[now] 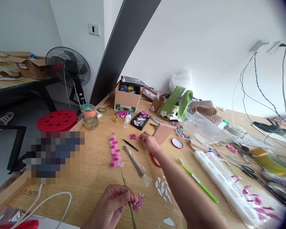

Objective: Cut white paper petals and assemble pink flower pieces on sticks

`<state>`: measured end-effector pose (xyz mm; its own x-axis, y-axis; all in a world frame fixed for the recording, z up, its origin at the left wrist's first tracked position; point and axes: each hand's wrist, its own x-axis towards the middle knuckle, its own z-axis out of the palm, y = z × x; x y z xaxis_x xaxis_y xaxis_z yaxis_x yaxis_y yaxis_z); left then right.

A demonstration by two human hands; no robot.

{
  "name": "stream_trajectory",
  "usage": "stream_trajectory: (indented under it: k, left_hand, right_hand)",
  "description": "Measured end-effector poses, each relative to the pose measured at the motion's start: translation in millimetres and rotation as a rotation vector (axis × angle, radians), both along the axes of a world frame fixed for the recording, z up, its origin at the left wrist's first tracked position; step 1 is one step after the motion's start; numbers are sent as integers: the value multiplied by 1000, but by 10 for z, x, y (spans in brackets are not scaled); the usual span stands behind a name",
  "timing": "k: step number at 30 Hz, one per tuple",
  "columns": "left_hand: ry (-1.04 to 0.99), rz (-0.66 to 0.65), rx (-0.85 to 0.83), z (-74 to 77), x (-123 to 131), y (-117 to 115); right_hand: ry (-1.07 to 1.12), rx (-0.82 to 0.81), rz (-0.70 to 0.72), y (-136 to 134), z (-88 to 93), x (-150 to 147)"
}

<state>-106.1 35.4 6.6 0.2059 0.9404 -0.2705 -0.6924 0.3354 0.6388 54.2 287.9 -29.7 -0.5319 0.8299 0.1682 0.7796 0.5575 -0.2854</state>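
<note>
My left hand [118, 200] is at the front of the table, with thumb and fingers pinched round a thin brownish-green stem [123, 179]. A pink flower [138, 203] shows just beside these fingertips; whether it is joined to the stem I cannot tell. My right hand [149, 142] reaches further back, its fingers drawn together low over the tabletop. Just left of them lies a small magenta flower [132, 136]. What those fingers pinch, if anything, is too small to make out. Between the hands lie a long clear packet [134, 160] and a dark slim tool [130, 144].
A strip of pink fluffy pieces [114, 151] lies left of the packet. White petal-shaped cutouts [162, 188] and a green toothbrush [197, 179] flank my right forearm. Behind stand a glue bottle [127, 121], a wooden block [162, 133] and a glass jar [90, 117]. Scissors [248, 170] lie right.
</note>
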Motion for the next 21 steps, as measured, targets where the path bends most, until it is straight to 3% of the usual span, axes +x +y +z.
stream_trajectory:
  k: [21]
  left_hand:
    - [16,2,-20,-18,40,35]
  right_hand:
    - [125,-39,-56,52,-126,-33]
